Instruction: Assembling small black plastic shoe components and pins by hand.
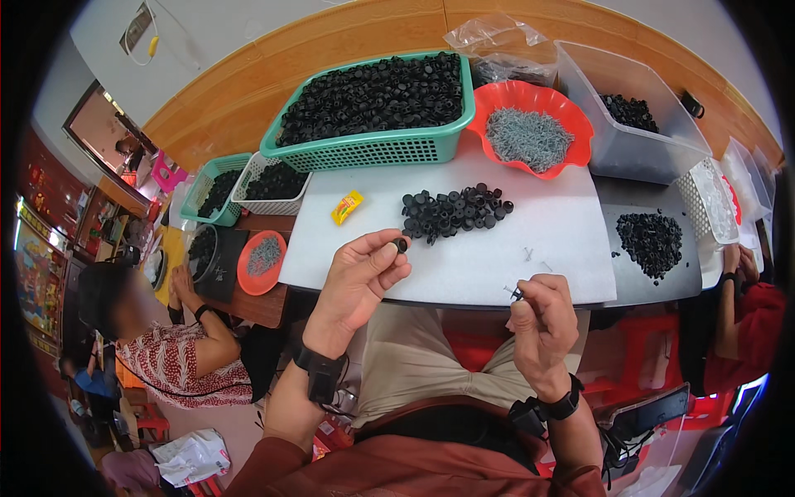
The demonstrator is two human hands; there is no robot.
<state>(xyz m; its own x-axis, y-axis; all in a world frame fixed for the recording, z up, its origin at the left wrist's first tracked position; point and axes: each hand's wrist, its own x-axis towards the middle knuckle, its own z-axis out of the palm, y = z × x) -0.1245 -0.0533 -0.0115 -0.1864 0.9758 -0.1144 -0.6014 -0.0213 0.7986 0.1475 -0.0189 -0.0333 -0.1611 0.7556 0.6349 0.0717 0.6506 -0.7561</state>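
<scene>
My left hand (358, 282) pinches a small round black plastic cap (402, 245) between thumb and fingertips, just above the white foam mat (348, 257). At the mat's front edge, my right hand (545, 331) is closed on a metal screw with a small black piece (517, 294) at the fingertips; how the two are joined is too small to tell. Beyond my hands lies a loose pile of black caps (460, 211) on the mat. A few loose screws (528, 253) rest near my right hand.
Behind the pile stand a green basket (364, 153) full of black parts, a red scalloped bowl (580, 132) of screws and a clear bin (679, 149). A yellow packet (348, 207) lies left. Small black pieces (650, 244) are heaped right. People sit on both sides.
</scene>
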